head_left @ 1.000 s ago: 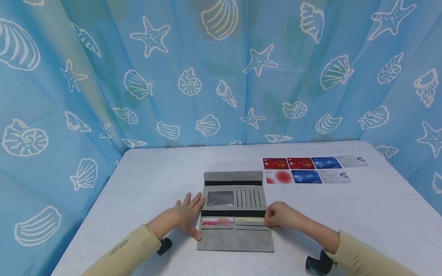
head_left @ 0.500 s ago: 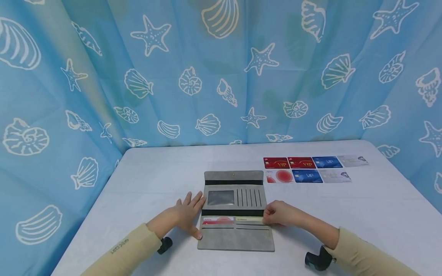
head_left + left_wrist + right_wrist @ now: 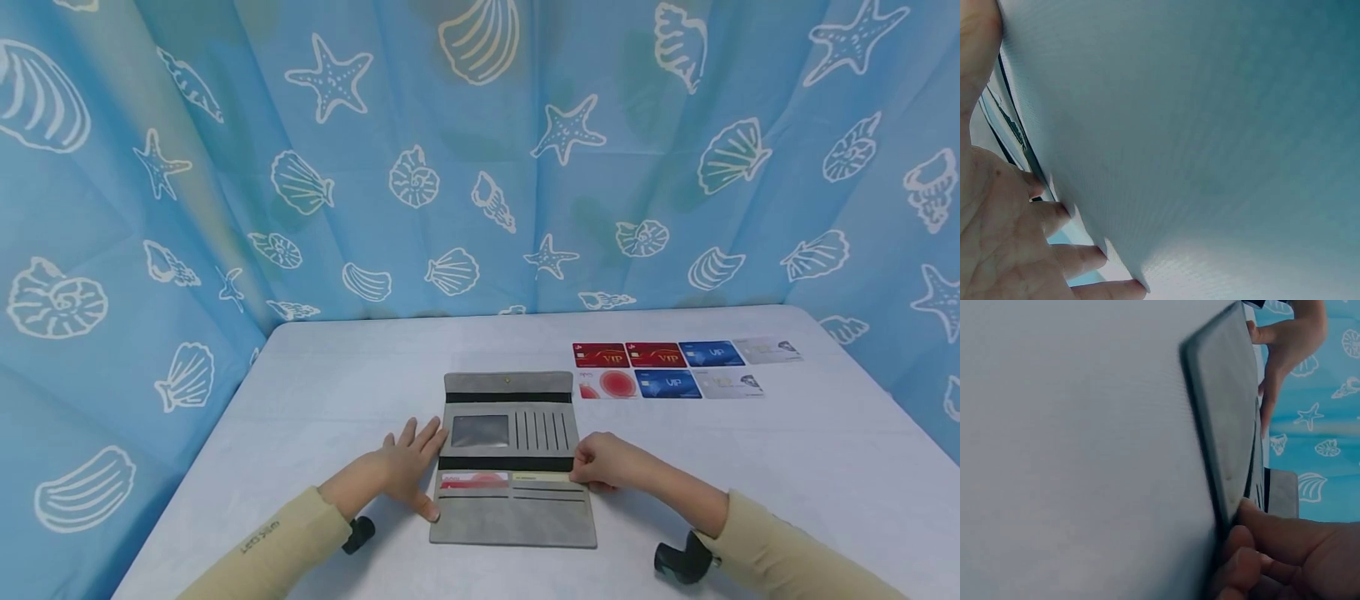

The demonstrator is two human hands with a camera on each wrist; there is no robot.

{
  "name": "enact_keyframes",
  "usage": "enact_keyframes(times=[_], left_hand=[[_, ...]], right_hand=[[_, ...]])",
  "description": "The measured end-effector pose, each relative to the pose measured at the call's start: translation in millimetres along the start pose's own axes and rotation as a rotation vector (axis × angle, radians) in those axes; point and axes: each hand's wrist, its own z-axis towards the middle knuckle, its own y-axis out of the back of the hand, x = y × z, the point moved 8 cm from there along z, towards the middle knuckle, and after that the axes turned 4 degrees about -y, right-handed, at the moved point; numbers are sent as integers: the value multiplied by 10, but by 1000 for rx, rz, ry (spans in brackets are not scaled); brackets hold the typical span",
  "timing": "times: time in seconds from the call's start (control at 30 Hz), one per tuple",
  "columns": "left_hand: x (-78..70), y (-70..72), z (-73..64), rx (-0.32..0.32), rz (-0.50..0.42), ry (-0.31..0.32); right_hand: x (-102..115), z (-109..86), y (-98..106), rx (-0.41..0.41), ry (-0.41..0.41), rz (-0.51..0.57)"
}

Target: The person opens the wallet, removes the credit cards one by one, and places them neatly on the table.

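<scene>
A grey wallet (image 3: 517, 525) lies unfolded on the table, with its clear window and narrow card slots on the upper panel. In its lower panel sit a red-and-white card (image 3: 475, 481) at left and a pale yellow card (image 3: 540, 477) at right, both mostly tucked in. My left hand (image 3: 408, 467) lies with spread fingers along the wallet's left edge, thumb at the lower corner. At the right edge, my right hand (image 3: 606, 461) pinches the wallet, thumb on top and fingers curled at the rim, covering the yellow card's right end. The right wrist view shows this thumb (image 3: 1272, 531) close.
Two rows of cards lie beyond the wallet to the right: red VIP cards (image 3: 601, 355), blue cards (image 3: 667, 384), pale ones (image 3: 729, 384) and a white card with a red circle (image 3: 617, 384). A blue shell-print curtain (image 3: 480, 167) hangs behind the white table (image 3: 337, 367).
My right wrist and sleeve have shifted slightly left, while the fingertips stay at the wallet's right edge. The left hand, wallet and cards hold their places.
</scene>
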Motion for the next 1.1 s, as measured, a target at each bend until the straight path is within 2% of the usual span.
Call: enact_keyframes(times=[0.23,0.6,0.87,1.1], left_hand=[[11,-18,3,9,6,10],[11,-12,14,-8,13,-3],[1,-10,7,-12,3,-9],[-10,7,-9,-10,-2,-5]], right_hand=[[61,-22,-22,63,53,-66],[50,37,5,31,17,-39],[115,98,72,7,56,-51],[118,142,96,14,26,13]])
